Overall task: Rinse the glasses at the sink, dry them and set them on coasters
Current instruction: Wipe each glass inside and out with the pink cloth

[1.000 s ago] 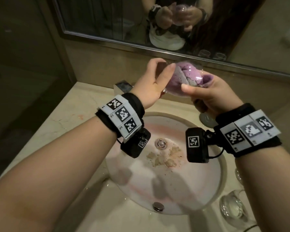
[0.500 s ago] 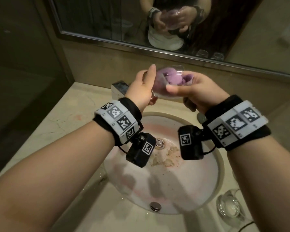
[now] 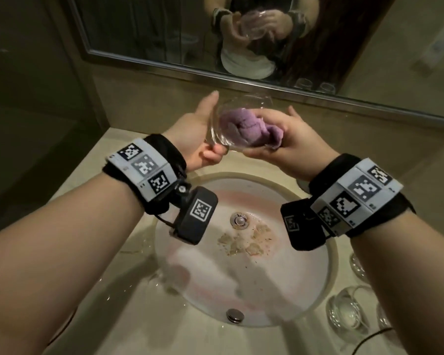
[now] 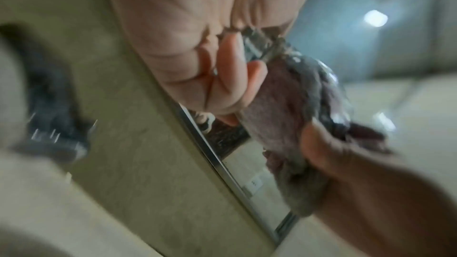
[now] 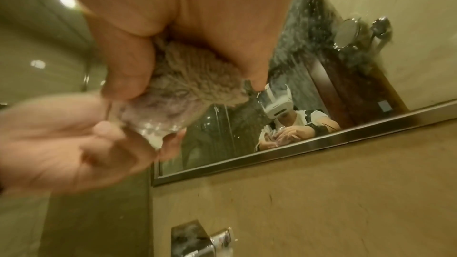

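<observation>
Above the sink basin (image 3: 305,290) I hold a clear glass (image 3: 223,129) tipped on its side, mouth toward the right. My left hand (image 3: 200,134) grips the glass by its base end, thumb underneath and fingers behind. My right hand (image 3: 287,144) grips a purple cloth (image 3: 244,128) that is stuffed into the glass. In the left wrist view the glass (image 4: 269,52) and cloth (image 4: 279,120) sit between both hands. In the right wrist view the cloth (image 5: 197,77) fills the glass (image 5: 153,126).
More clear glasses (image 3: 349,311) stand on the counter at the right of the basin. The drain (image 3: 239,220) has brownish residue beside it. The tap (image 5: 197,241) sits against the back wall, under the mirror (image 3: 164,29). A dark wall closes the left.
Both hands have shifted slightly lower and nearer with the glass. The glass has turned in my left hand while my right hand works the cloth inside it.
</observation>
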Tool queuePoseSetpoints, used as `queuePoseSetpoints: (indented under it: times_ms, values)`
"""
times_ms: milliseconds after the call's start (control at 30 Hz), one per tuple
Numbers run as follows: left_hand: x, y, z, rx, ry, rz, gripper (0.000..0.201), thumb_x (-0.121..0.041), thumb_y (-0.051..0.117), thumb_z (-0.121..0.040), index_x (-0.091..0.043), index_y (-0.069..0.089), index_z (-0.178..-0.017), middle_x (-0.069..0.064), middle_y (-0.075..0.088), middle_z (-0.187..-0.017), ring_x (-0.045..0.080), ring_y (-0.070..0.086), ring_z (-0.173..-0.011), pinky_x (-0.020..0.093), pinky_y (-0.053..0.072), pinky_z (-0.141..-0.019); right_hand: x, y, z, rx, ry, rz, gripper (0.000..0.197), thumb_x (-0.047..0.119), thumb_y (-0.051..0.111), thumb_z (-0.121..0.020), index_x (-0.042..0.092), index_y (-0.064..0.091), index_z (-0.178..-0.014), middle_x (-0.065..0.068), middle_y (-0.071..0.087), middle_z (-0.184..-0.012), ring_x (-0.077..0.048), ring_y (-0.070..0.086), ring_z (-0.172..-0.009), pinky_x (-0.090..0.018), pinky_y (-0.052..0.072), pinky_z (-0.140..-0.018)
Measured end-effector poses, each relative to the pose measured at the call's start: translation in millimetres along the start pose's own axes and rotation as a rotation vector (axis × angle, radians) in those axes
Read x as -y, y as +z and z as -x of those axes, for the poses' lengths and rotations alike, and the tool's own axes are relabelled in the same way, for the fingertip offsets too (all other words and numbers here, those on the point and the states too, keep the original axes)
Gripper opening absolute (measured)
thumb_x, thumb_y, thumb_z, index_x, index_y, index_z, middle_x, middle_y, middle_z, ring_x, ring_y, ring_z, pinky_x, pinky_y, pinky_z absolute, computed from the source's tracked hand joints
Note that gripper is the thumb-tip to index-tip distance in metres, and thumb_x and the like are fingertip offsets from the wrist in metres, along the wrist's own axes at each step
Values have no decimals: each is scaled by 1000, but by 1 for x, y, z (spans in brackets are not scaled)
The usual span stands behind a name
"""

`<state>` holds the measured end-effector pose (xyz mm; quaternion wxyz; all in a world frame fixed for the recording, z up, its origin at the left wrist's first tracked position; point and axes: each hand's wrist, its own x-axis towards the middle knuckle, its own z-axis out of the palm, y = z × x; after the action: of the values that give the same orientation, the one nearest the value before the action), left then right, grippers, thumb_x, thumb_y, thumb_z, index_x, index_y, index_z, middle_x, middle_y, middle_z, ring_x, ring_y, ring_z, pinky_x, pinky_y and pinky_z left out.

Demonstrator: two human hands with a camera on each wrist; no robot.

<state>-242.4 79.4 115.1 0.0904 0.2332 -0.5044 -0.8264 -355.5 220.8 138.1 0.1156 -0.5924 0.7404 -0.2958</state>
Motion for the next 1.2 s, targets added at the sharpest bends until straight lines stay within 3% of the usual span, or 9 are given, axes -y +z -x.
queuePoseSetpoints:
  times_ms: [133, 233, 467, 533, 667, 800, 867, 967, 1200]
  values:
    - [-3, 17, 8, -163, 358, -455, 51, -50, 33, -97, -7, 45, -121, 1, 60, -90, 14, 57, -70, 20, 44, -60, 8, 1, 8, -53, 133, -559, 39, 8, 70, -81, 18, 55, -116, 14, 68, -87, -7, 66, -88, -31, 51, -89]
    - [-1, 24, 11, -225, 630, -778, 32, -37, 42, -97, -19, 39, -124, -11, 51, -101, 6, 55, -92, 23, 49, -80, 9, 2, 14, -115, 331, -1011, 15, 9, 71, -74, 12, 59, -82, 6, 53, -49, -7, 42, -38, -14, 32, -32]
    - [-4, 23, 10, -85, 373, -697, 43, -46, 33, -97, -19, 33, -131, -6, 55, -101, 10, 60, -75, 15, 51, -57, 7, -2, 14, -195, 279, -703, 17, 2, 66, -83, 14, 59, -93, 7, 62, -63, -3, 45, -42, -15, 38, -37]
    - [-3, 26, 9, -126, 125, -462, 71, -66, 22, -89, -12, 46, -127, 7, 64, -96, 15, 63, -69, 21, 52, -55, 6, -3, 12, -168, 221, -497, 28, 3, 69, -80, 16, 57, -102, -2, 68, -93, -9, 66, -78, -27, 56, -75]
    - [2, 34, 4, -268, -19, -435, 83, -76, 20, -83, -6, 61, -102, 4, 57, -60, 10, 52, -41, 17, 42, -37, 0, 7, 12, -86, 191, -259, 36, 46, 71, -64, 46, 56, -96, 10, 68, -107, -20, 59, -113, -56, 27, -110]
    - [4, 34, 0, -266, 101, -508, 67, -65, 29, -91, -8, 55, -115, 4, 55, -66, 8, 49, -40, 19, 39, -39, -5, 5, 13, -114, 173, -411, 36, 14, 75, -75, 35, 58, -98, 8, 68, -100, -13, 65, -101, -46, 46, -101]
    - [4, 35, 0, -272, 208, -614, 60, -59, 27, -94, -11, 49, -122, 5, 57, -78, 13, 54, -54, 23, 45, -47, -3, -2, 15, -89, 189, -564, 30, -3, 68, -79, 19, 60, -99, 8, 69, -80, -2, 66, -71, -24, 57, -73]
    - [6, 35, 3, -282, 362, -752, 48, -50, 27, -98, -16, 40, -129, -3, 54, -91, 5, 54, -71, 7, 45, -51, -3, -10, 16, -51, 247, -653, 18, 5, 69, -79, 12, 62, -94, 7, 59, -55, -5, 37, -35, -16, 31, -32]
    - [1, 31, 3, -151, 308, -574, 47, -48, 32, -96, -19, 35, -133, 6, 55, -116, 13, 63, -82, 15, 51, -56, -3, -14, 13, -137, 220, -606, 31, -4, 64, -83, 6, 59, -111, 7, 63, -72, 0, 52, -44, -11, 42, -43]
